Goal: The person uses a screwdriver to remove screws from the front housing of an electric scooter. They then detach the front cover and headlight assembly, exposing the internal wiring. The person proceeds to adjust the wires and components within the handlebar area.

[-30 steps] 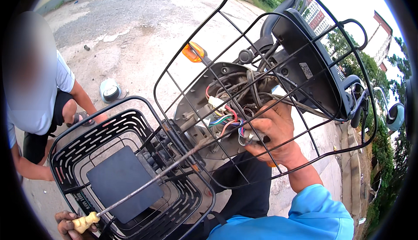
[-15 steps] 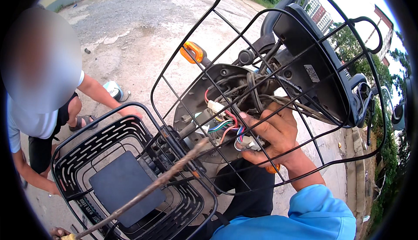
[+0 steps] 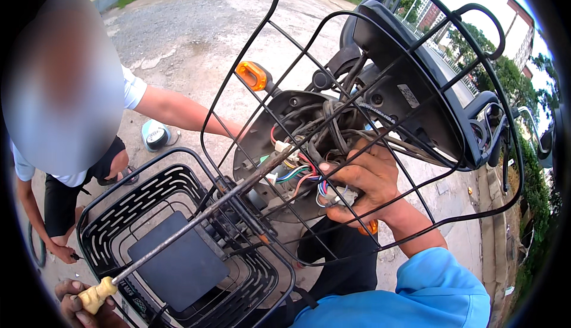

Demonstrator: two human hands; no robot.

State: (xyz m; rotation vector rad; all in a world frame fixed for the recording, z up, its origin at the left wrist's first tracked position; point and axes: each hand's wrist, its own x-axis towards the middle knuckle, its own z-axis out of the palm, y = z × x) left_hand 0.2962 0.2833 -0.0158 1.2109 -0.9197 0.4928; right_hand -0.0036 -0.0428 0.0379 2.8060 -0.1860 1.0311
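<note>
At the lower left my left hand (image 3: pixel 89 307) is closed round the yellow handle of a long, rusty screwdriver (image 3: pixel 196 218). Its shaft slants up across the scooter's black wire basket, and its tip appears over the white plug among the wires. My right hand (image 3: pixel 372 185) grips a pale wire connector (image 3: pixel 340 197) between thumb and fingers, behind the bars of a wire frame. Coloured wires (image 3: pixel 306 173) run from that connector into the opened front housing (image 3: pixel 256 134). Part of the connector is hidden by my fingers.
A co-worker's arm (image 3: pixel 184 111) reaches to the housing's left edge; the other hand (image 3: pixel 62 253) hangs beside the basket (image 3: pixel 178 173). An orange turn signal (image 3: pixel 252 76) sticks out above. A black box (image 3: pixel 175 262) lies in the basket. A round gauge unit (image 3: pixel 156 136) rests on the ground.
The screwdriver's tip has moved up and right to the wires, and more of my left hand shows. The co-worker's arm has reached from the basket rim to the housing. My right hand keeps its grip.
</note>
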